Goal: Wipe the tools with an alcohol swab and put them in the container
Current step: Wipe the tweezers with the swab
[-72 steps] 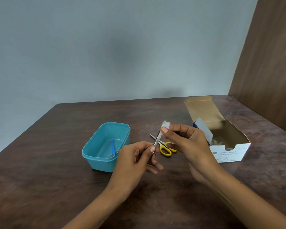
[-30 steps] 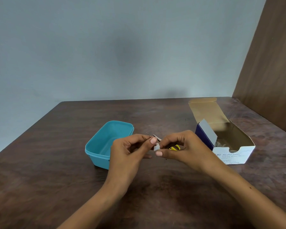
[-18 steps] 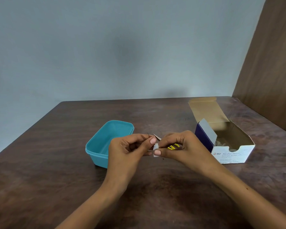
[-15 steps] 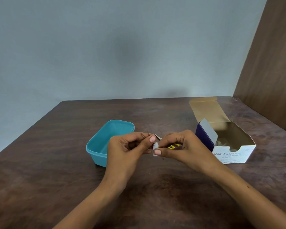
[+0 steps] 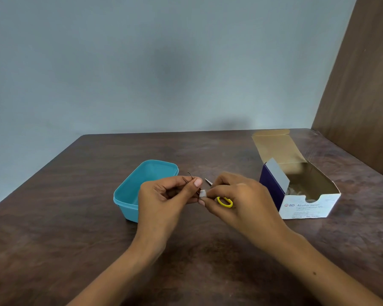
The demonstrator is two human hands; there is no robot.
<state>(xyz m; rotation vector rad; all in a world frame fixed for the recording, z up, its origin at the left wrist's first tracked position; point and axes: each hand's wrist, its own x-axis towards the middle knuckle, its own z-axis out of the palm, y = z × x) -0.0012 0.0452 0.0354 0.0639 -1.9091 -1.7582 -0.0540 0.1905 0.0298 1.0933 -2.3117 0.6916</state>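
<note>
A dark brown table (image 5: 60, 228) with a mottled, worn finish fills the lower half of the frame; its far edge is met by a plain pale blue-grey wall (image 5: 142, 62) that takes up the whole upper half. A brown wood-grain panel (image 5: 367, 85) rises along the right edge of the frame, from the table's far right corner upward.

At the centre of the frame, a thin metal tool (image 5: 191, 181) is pinched between the thumb and curled fingers of the left hand (image 5: 164, 199); two slim dark prongs are seen sticking up and to the left past the fingertips. What kind of tool it is cannot be told. A small white alcohol swab (image 5: 202, 193) is pinched in the fingertips of the right hand (image 5: 241, 202) and is pressed against the tool just below the left thumb, so that the two hands are brought together, almost touching.

A teal plastic container (image 5: 128, 191), open-topped, is set on the table left of centre, directly behind the left hand and partly hidden by it. Small scissors (image 5: 224, 202) with yellow handles are laid on the table behind the right hand; only one yellow loop and a blade tip are seen. An open cardboard box (image 5: 305, 206), printed "BD Alcohol Swabs", is placed at the right of the frame, with its lid flap thrown back.
</note>
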